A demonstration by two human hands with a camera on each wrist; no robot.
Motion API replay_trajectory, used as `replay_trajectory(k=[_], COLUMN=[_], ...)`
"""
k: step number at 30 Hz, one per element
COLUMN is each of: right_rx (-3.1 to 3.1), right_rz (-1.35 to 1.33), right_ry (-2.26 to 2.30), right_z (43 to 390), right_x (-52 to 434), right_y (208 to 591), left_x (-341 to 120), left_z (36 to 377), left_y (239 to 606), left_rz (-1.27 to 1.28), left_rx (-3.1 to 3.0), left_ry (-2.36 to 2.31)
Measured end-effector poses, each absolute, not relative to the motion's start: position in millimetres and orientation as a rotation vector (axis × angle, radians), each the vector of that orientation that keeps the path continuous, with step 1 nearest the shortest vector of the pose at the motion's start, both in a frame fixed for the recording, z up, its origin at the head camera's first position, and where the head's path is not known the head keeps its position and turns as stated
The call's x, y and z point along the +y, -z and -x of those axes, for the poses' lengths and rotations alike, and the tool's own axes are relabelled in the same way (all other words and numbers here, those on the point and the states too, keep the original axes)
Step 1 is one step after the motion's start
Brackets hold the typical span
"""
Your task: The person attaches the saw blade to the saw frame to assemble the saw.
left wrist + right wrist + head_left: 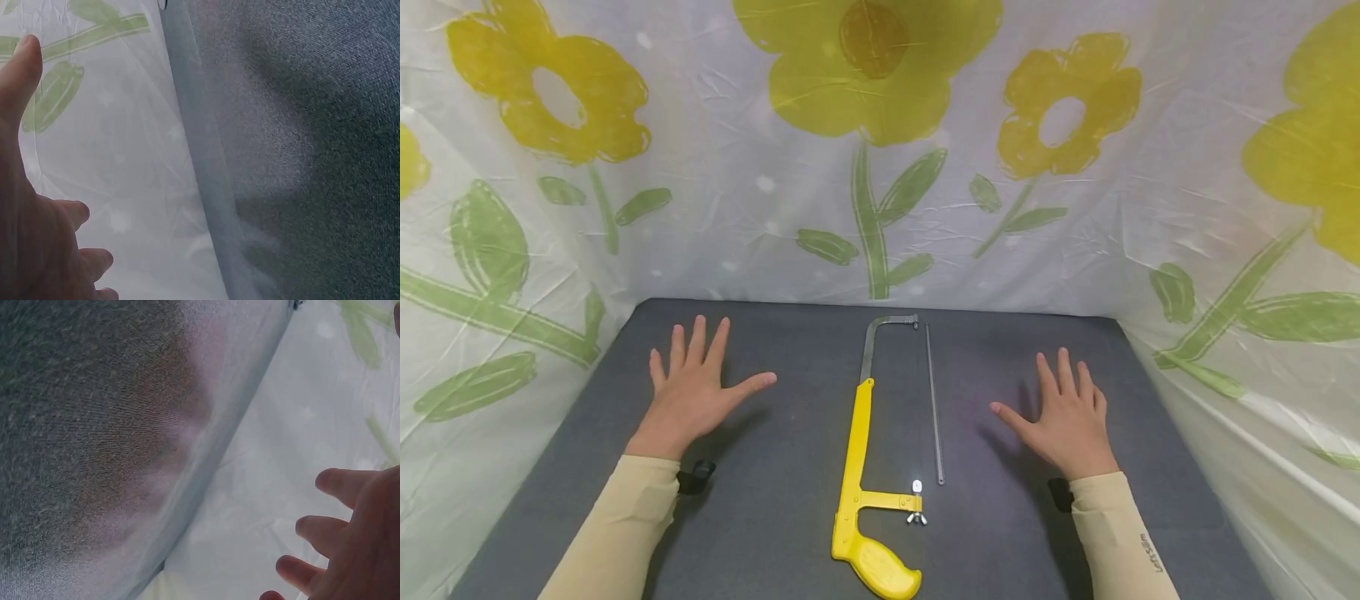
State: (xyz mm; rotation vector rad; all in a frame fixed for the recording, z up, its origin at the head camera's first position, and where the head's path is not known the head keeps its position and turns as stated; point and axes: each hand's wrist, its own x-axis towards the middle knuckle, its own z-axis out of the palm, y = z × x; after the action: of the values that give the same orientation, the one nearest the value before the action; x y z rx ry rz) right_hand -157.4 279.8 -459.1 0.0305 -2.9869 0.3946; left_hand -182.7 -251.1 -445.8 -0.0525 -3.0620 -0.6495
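A hacksaw frame (853,450) with a yellow handle and a bare metal front arm lies on the dark table, its grip toward me. Just right of it, apart from the frame, is a thin grey saw blade (934,404). A wing nut (917,518) sits on the yellow cross arm near the grip. To the left of the saw my left hand (688,400) hovers over the table with fingers spread, holding nothing. On the other side, my right hand (1067,425) is likewise spread above the table, the blade being the thing nearest to it.
The dark cloth-covered table (760,517) has its far edge against a white curtain (722,208) printed with yellow flowers. That curtain also hangs along the left and right sides. Each wrist carries a small black device, one (697,477) showing at the left cuff.
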Motion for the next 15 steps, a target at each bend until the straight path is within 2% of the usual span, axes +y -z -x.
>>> replay_trajectory(k=[15], right_rx=[-2.994], right_rz=[-0.051], right_ry=[-0.396], right_z=[160], right_x=[267], right_y=[460], left_x=[-228], left_z=[184], left_y=[445], left_rz=[0.067], left_rx=[-3.063], left_ry=[0.645])
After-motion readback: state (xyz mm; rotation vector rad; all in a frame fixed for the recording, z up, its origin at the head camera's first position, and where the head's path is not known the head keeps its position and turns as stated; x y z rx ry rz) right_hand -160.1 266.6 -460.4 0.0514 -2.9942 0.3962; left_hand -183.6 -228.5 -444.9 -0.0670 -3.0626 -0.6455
